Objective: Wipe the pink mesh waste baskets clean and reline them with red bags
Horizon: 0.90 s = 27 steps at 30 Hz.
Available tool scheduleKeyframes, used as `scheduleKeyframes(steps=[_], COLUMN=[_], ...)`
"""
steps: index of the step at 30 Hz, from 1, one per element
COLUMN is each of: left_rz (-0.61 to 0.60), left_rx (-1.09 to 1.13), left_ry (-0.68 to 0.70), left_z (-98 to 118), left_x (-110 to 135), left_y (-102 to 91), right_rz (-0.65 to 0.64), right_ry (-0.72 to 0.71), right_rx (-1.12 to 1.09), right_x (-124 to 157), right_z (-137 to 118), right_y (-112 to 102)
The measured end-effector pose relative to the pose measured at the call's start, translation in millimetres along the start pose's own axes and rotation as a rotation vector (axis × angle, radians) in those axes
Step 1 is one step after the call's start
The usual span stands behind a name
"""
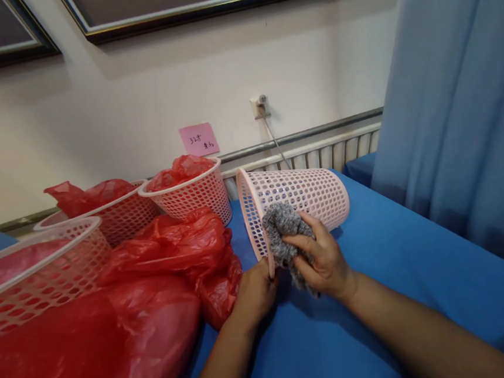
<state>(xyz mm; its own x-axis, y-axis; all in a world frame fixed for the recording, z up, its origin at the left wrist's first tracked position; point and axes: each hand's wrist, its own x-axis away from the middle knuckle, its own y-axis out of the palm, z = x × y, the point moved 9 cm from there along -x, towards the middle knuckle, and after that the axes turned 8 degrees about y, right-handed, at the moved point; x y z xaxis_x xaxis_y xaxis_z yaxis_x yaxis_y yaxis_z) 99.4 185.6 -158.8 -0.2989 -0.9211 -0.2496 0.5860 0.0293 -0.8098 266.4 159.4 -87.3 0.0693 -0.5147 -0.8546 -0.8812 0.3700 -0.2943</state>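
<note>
A pink perforated plastic wastebasket (317,177) lies on its side on the blue-covered table (318,342), its mouth facing left. My left hand (256,291) grips the near lower part of its rim, with some fingers hidden behind the edge. In my right hand (322,259) is a bunched grey cloth (284,227), pressed against the outside of the basket just behind the rim. The fingers are closed around the cloth, and a loose end of it hangs below.
Left of my hands lie crumpled red plastic bags (169,249). Beyond them stand more pink baskets (191,194) with red bags inside. A radiator (346,151) and a plugged-in socket (261,107) are along the wall. Blue curtains (456,106) hang at the right.
</note>
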Motion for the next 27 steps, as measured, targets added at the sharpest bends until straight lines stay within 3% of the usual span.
scheduleKeyframes(steps=[3, 7, 9, 10, 12, 16, 19, 24, 27], left_rz=[-0.025, -0.018, -0.037, -0.050, -0.072, -0.089, -0.068, 0.190, 0.249], left_rx=[-0.009, -0.053, -0.086, -0.101, -0.127, -0.160, -0.136, 0.107, 0.184], left_ry=[-0.014, -0.041, -0.045, -0.046, -0.049, -0.045, -0.048, 0.000, 0.064], left_z=[-2, -3, -2, -2, -2, -2, -2, 8, 15], left_x=[-2, -3, -3, -2, -2, -2, -1, 6, 8], left_y=[-0.5, -3.5, -1.8, -0.4, 2.5, 6.1, 4.2, -21.4, -30.0], right_rz=[0.144, 0.373, 0.401, 0.397, 0.358, 0.126, -0.025, -0.114, -0.158], right_ry=[0.216, 0.696, 0.809, 0.795, 0.646, 0.151, -0.063, -0.140, -0.144], right_rx=[0.107, 0.176, 0.170, 0.162, 0.140, 0.064, -0.014, -0.055, -0.046], right_x=[-12, -13, -10, -11, -14, -11, -1, -5, -6], right_z=[61, 165, 185, 182, 151, 42, -11, -20, -18], right_y=[-18, -58, -66, -65, -56, -16, -1, -3, -1])
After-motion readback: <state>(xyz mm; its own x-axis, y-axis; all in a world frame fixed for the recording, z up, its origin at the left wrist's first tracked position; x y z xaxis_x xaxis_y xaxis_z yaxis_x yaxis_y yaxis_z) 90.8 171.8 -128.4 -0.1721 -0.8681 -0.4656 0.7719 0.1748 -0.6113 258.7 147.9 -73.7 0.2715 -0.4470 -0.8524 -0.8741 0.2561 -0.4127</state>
